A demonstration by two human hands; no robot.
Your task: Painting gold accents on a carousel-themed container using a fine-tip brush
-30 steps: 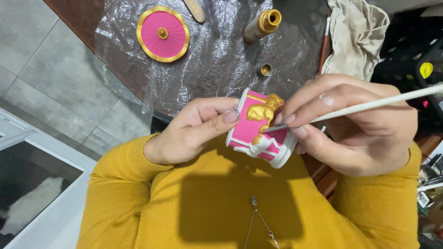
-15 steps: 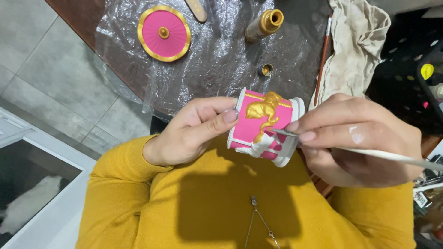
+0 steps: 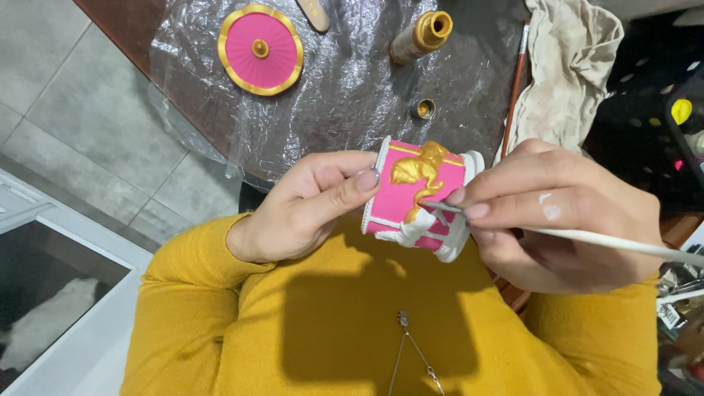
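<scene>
Here, head view, line by line:

Left hand [image 3: 308, 209]: curled about the pink pot [image 3: 418, 198], thumb laid along its near side and fingers tucked behind; it carries the pot alone, up off the counter [image 3: 220, 117] and close before the chest.

Pink pot: a small round pot, pink with white rims, lying on its side between the two hands; a raised gold figure [image 3: 418, 176] sits on the wall that faces up, and a white relief below it looks unpainted.

Right hand [image 3: 557, 220]: pinched shut on a thin white-handled brush [image 3: 623, 243], forefinger and thumb near the bristle end; the tip rests on the pot's wall just under the gold figure. A white smear shows on the back of this hand.

Beyond the hands: a pink lid [image 3: 260, 50] with a gold rim and knob, an open gold paint bottle [image 3: 422, 35] and its small cap [image 3: 424, 110], all on a plastic sheet [image 3: 345, 88] that covers the counter.

Beside the right hand: a crumpled cloth [image 3: 572, 66] and a second, red-handled brush [image 3: 513, 88].

Risk, as I judge it: the tip lies where gold meets pink, so a small slip could smear colour across the edge; the left thumb lies near painted surface and could mark it if the paint is wet; the open bottle could tip if knocked.
</scene>
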